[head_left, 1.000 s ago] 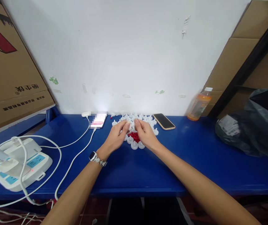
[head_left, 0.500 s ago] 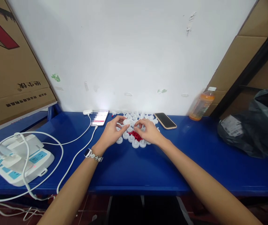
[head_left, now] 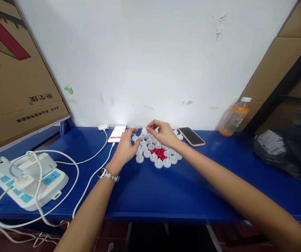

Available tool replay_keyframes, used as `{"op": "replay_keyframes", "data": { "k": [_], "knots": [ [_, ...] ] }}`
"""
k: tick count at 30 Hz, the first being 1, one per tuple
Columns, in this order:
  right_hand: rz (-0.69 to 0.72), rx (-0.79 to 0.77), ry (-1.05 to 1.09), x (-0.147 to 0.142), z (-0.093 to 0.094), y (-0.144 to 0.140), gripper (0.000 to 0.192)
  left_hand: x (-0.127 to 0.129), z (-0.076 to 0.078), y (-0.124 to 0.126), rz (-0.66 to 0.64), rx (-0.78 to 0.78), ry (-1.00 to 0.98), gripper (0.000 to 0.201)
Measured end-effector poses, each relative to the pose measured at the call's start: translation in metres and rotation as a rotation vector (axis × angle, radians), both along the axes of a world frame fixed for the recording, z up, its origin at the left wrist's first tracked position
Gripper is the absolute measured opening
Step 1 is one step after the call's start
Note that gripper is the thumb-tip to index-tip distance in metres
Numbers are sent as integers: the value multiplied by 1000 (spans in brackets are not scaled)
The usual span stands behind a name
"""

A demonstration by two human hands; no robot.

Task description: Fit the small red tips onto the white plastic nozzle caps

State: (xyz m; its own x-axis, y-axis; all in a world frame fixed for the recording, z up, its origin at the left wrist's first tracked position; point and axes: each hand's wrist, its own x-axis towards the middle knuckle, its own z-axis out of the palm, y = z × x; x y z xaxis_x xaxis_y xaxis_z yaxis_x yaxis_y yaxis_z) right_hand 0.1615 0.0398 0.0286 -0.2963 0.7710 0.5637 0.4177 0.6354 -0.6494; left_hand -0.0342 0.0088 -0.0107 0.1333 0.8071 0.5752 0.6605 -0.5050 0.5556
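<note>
Many white round caps [head_left: 158, 163], each with a small upright nozzle, stand in a cluster on the blue table [head_left: 150, 196]. Among them lies a pile of small red pieces [head_left: 161, 154]. My right hand [head_left: 164, 133] reaches over the back of the cluster, thumb and forefinger pinched on the edge of a white cap [head_left: 145, 132]. At the cluster's left side, my left hand [head_left: 126, 145] has thumb and fingers apart with nothing between them. My right hand and forearm hide part of the caps behind them.
A lit phone [head_left: 117, 133] on a cable lies to the left, a dark-screened phone [head_left: 191, 136] to the right. A power strip [head_left: 32, 185] with looping cables occupies the left end. An orange drink bottle [head_left: 234, 117] and a black plastic bag [head_left: 279, 150] stand at the right.
My left hand has let go of the white cap and opened. My right hand has moved up and back to that cap, uncovering the red pieces. The view has shifted slightly left.
</note>
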Motion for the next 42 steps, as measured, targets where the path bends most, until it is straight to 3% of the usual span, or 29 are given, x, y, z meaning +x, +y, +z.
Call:
{"op": "replay_keyframes", "data": {
  "k": [2,8,15,21,26,31,35,36,38,42],
  "knots": [
    [-31,19,-67,-9,2,27,13,-7,-9,8,51,-17,40,37],
    [-92,-84,-482,-44,-14,88,21,-19,-37,29,21,-143,27,52],
    [-135,-92,-654,-60,-20,100,19,-17,-43,33,-16,-189,-11,47],
    [-226,-77,-693,-82,-18,116,26,-15,-41,30,-19,-247,-31,47],
    [-254,-132,-707,-100,-24,123,18,-13,-41,28,24,-222,-41,40],
    [-279,-163,-578,-87,-15,108,15,-13,-38,25,67,-154,-58,34],
    [-238,-195,-415,-55,-4,68,23,-9,-26,18,128,-61,-77,35],
    [-159,-237,-261,-46,-3,54,24,-7,-22,15,130,-41,-92,37],
    [-49,-315,-7,-28,-3,26,26,0,-14,8,85,1,-122,44],
    [106,-468,273,-4,-8,-21,26,16,-2,-8,-173,27,-116,43]
  ]
}}
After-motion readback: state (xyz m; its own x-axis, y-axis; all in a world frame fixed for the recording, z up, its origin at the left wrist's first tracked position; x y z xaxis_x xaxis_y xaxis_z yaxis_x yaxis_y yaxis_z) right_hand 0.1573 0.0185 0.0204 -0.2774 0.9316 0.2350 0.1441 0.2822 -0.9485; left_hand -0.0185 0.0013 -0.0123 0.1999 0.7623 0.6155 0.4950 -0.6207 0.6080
